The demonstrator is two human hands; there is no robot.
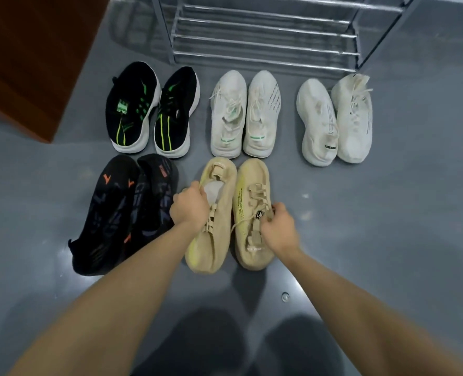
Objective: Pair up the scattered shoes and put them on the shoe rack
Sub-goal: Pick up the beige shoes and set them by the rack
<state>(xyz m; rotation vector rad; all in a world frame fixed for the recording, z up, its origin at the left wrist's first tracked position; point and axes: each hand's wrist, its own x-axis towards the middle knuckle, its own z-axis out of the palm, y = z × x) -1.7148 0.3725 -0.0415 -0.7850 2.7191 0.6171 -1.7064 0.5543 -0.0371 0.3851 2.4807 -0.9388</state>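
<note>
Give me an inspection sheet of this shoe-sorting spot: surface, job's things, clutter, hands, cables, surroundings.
Surface: grey glossy floor, reflective.
Job's things: five pairs on the floor, side by side: black-green pair, white pair with green tabs, white pair with black print, black-orange pair, beige pair. Shoe rack beyond them, no shoes on the bars in view.
Clutter: one small round object on the floor, too small to identify.
Hands: left hand grips the left beige shoe at its opening; right hand grips the right beige shoe at its laces.
Cables: nothing seen.
Surroundings: brown wooden furniture at left.
</note>
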